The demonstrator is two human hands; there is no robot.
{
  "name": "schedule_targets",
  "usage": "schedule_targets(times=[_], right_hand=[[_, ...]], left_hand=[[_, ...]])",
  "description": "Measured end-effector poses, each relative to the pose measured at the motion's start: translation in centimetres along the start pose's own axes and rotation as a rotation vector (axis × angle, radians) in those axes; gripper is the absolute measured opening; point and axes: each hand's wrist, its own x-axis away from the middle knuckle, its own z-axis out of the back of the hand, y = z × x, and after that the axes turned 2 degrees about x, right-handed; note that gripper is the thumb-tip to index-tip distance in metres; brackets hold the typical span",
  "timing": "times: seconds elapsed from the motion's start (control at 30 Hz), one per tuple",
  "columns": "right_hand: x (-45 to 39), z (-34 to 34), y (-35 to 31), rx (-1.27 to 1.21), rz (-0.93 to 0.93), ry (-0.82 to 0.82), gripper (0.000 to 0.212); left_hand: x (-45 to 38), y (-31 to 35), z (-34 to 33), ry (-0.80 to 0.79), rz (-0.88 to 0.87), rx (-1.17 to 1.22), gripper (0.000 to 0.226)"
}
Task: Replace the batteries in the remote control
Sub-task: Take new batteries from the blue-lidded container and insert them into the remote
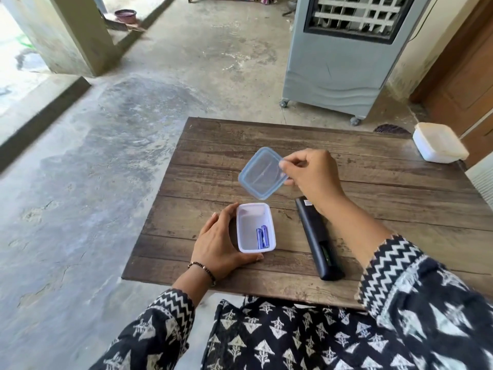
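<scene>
A small white plastic box point(242, 231) stands open on the wooden table point(373, 166). Two blue batteries point(262, 237) lie side by side inside it. My left hand point(221, 243) cups the box from its left and near side. My right hand point(312, 174) pinches the edge of the clear blue-rimmed lid point(260, 172) and holds it tilted above the table, beyond the box. A black remote control point(316, 240) lies face down to the right of the box, partly under my right forearm, with its battery compartment showing near its close end.
A closed white container point(437, 142) sits at the table's far right corner. A grey air cooler on wheels point(346, 54) stands on the concrete floor behind the table. A wooden door point(469, 76) is at the right.
</scene>
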Motion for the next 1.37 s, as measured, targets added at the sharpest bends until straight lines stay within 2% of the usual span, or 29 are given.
schedule_targets(times=[0.07, 0.13, 0.27, 0.37, 0.43, 0.53, 0.57, 0.63, 0.7, 0.73, 0.8, 0.9, 1.07, 1.13, 1.2, 1.27, 1.37], right_hand=[[-1.5, -1.5, 0.8, -0.228, -0.295, 0.022, 0.008], [-2.2, -3.0, 1.5, -0.350, -0.503, -0.031, 0.012], [-2.2, -5.5, 3.0, -0.379, -0.660, -0.107, 0.012], [-1.9, -6.1, 3.8, -0.274, -0.667, -0.144, 0.016], [-1.6, -5.9, 4.0, -0.106, -0.577, -0.149, 0.018], [-0.5, -4.5, 3.3, 0.334, -0.186, -0.113, 0.018], [0.2, -3.9, 2.6, 0.417, -0.038, -0.153, 0.015], [1.7, -2.9, 0.9, 0.566, 0.156, -0.387, 0.013], [3.2, -2.9, -0.4, 0.801, 0.284, -0.613, 0.022], [3.8, -3.1, -0.6, 0.905, 0.352, -0.656, 0.027], [4.6, -3.7, -0.8, 1.057, 0.451, -0.665, 0.030], [5.0, -4.2, -0.8, 1.156, 0.476, -0.665, 0.030], [5.0, -4.4, -0.3, 1.055, 0.441, -0.648, 0.028], [5.0, -4.4, 0.0, 0.880, 0.374, -0.608, 0.018], [5.1, -4.3, 0.2, 0.711, 0.272, -0.570, 0.018], [5.3, -3.7, 0.5, 0.525, 0.165, -0.518, 0.019], [6.2, -1.6, 1.4, 0.171, 0.007, -0.328, 0.010]], left_hand=[[0.0, -0.1, 0.0, -0.006, 0.003, -0.003, 0.111], [-0.1, -0.1, 0.0, -0.001, -0.002, 0.001, 0.110], [-0.2, -0.1, 0.0, 0.011, -0.025, -0.005, 0.109], [-0.3, -0.4, -0.1, 0.008, -0.049, -0.025, 0.109], [-0.4, -0.5, -0.2, 0.008, -0.059, -0.032, 0.110], [-0.3, -0.5, -0.2, 0.013, -0.070, -0.041, 0.113], [-0.3, -0.5, -0.2, 0.016, -0.071, -0.040, 0.114], [-0.3, -0.4, -0.2, 0.020, -0.069, -0.038, 0.115], [-0.3, -0.3, -0.3, 0.021, -0.069, -0.038, 0.115], [-0.3, -0.3, -0.3, 0.022, -0.070, -0.037, 0.116], [-0.2, -0.4, -0.4, 0.020, -0.069, -0.037, 0.116], [-0.2, -0.4, -0.5, 0.015, -0.068, -0.042, 0.116], [-0.3, -0.4, -0.4, 0.027, -0.084, -0.048, 0.114], [-0.4, -0.6, -0.5, 0.034, -0.093, -0.061, 0.113], [-0.3, -0.6, -0.6, 0.037, -0.098, -0.077, 0.115], [-0.2, -0.6, -0.6, 0.004, -0.101, -0.098, 0.125], [-0.1, -0.9, -0.8, -0.039, -0.092, -0.111, 0.143]])
